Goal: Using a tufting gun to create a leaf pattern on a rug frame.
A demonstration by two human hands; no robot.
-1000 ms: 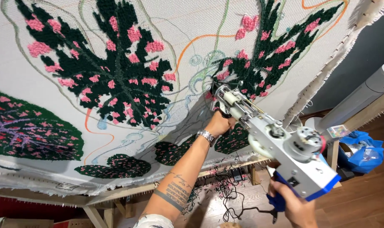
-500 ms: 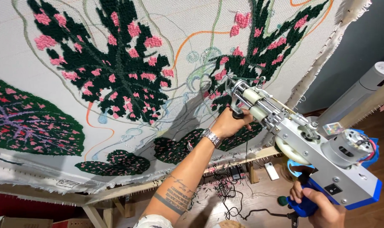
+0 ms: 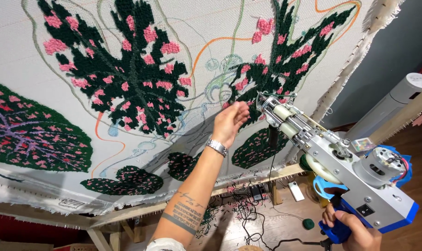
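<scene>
The left hand [image 3: 230,122] has let go of the tufting gun's [image 3: 336,167] front end and now hovers just left of its needle tip, fingers loosely curled and holding nothing, close to the tufted cloth [image 3: 127,93]. The right hand [image 3: 352,230], partly cut off at the lower edge, is wrapped around the blue grip. Whether the needle touches the cloth is hard to make out.

The left forearm [image 3: 192,195] bears dark tattooed bands and lettering, a silver metal watch [image 3: 217,148] at the wrist, and a white sleeve [image 3: 164,244].
</scene>
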